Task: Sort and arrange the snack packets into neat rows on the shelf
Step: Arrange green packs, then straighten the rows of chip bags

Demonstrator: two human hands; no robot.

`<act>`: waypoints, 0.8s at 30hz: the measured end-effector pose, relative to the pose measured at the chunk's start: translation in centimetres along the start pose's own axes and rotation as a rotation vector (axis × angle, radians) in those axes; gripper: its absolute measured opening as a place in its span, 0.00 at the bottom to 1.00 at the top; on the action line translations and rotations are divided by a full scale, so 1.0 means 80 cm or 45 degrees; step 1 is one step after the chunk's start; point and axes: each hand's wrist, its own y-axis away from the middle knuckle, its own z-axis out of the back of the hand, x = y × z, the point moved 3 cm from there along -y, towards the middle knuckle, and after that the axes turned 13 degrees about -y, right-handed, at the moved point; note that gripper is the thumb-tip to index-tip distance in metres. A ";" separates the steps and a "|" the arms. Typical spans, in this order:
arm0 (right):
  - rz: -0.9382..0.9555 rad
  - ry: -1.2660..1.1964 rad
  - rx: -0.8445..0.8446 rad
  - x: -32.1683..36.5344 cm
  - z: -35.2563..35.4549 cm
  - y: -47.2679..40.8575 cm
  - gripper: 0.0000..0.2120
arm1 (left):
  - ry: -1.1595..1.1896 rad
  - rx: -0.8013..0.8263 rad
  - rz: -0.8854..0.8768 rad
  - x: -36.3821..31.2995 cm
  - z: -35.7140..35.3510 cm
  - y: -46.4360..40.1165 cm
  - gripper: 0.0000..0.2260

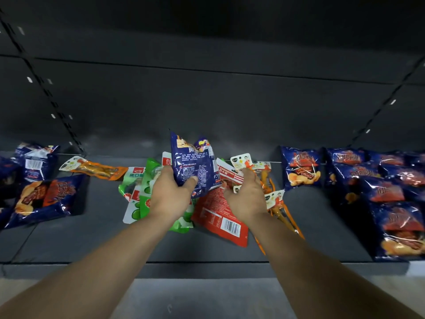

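A mixed heap of snack packets lies in the middle of the dark shelf (96, 245). My left hand (170, 194) grips a blue packet (195, 164), held upright with its printed back toward me. My right hand (246, 199) reaches into the heap and its fingers curl on the orange packets with white headers (243, 162). Under the hands lie green packets (142, 189) and a red packet (220, 217) with a barcode. Blue chip packets (391, 192) lie in rows at the right of the shelf.
More blue chip packets (43, 199) lie loosely at the left, with one orange packet (96, 169) beside them. The shelf's back panel (207, 100) rises behind, with slotted uprights at both sides. The shelf's front edge (207, 269) runs below my forearms.
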 end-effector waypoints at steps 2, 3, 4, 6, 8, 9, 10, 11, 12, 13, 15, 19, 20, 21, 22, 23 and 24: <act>-0.010 -0.058 -0.023 -0.001 0.002 -0.002 0.28 | -0.019 0.015 -0.008 -0.003 -0.006 0.003 0.09; -0.011 -0.067 -0.028 -0.002 0.003 -0.002 0.26 | -0.013 0.020 -0.003 -0.004 -0.010 0.004 0.09; -0.017 -0.077 -0.029 -0.003 0.004 -0.003 0.25 | 0.002 0.027 0.008 -0.004 -0.013 0.004 0.09; -0.045 -0.130 -0.031 -0.009 0.005 -0.006 0.22 | 0.044 0.042 0.030 -0.006 -0.019 0.005 0.10; -0.079 -0.189 -0.051 -0.015 0.008 -0.009 0.20 | 0.061 0.059 0.033 -0.006 -0.024 0.005 0.09; -0.091 -0.202 -0.062 -0.018 0.009 -0.011 0.20 | 0.056 0.067 0.023 -0.005 -0.026 0.005 0.10; -0.101 -0.208 -0.068 -0.019 0.011 -0.012 0.20 | 0.050 0.075 0.012 -0.005 -0.027 0.006 0.10; -0.108 -0.209 -0.067 -0.021 0.011 -0.013 0.20 | 0.053 0.083 0.006 -0.005 -0.028 0.006 0.10; -0.118 -0.212 -0.063 -0.022 0.011 -0.014 0.21 | 0.070 0.088 0.008 -0.004 -0.029 0.005 0.10; -0.139 -0.225 -0.060 -0.024 0.010 -0.014 0.21 | 0.103 0.094 0.022 -0.004 -0.029 0.004 0.09; -0.207 -0.311 -0.052 -0.028 0.007 -0.014 0.25 | 0.208 0.130 0.070 -0.004 -0.028 0.000 0.08; -0.358 -0.624 0.021 -0.035 0.003 -0.013 0.31 | 0.348 0.308 0.117 -0.004 -0.029 -0.003 0.12; -0.408 -0.724 0.042 -0.034 0.003 -0.012 0.30 | 0.349 0.334 0.104 -0.003 -0.030 -0.002 0.12; -0.456 -0.836 0.075 -0.034 0.001 -0.012 0.28 | 0.344 0.353 0.087 -0.002 -0.032 0.000 0.11; -0.496 -0.959 0.111 -0.034 0.000 -0.012 0.26 | 0.336 0.365 0.070 -0.003 -0.035 0.003 0.10; -0.537 -1.084 0.133 -0.034 -0.001 -0.012 0.23 | 0.328 0.371 0.047 -0.004 -0.038 0.005 0.09; -0.585 -1.206 0.133 -0.034 -0.002 -0.011 0.21 | 0.321 0.369 0.023 -0.005 -0.040 0.006 0.09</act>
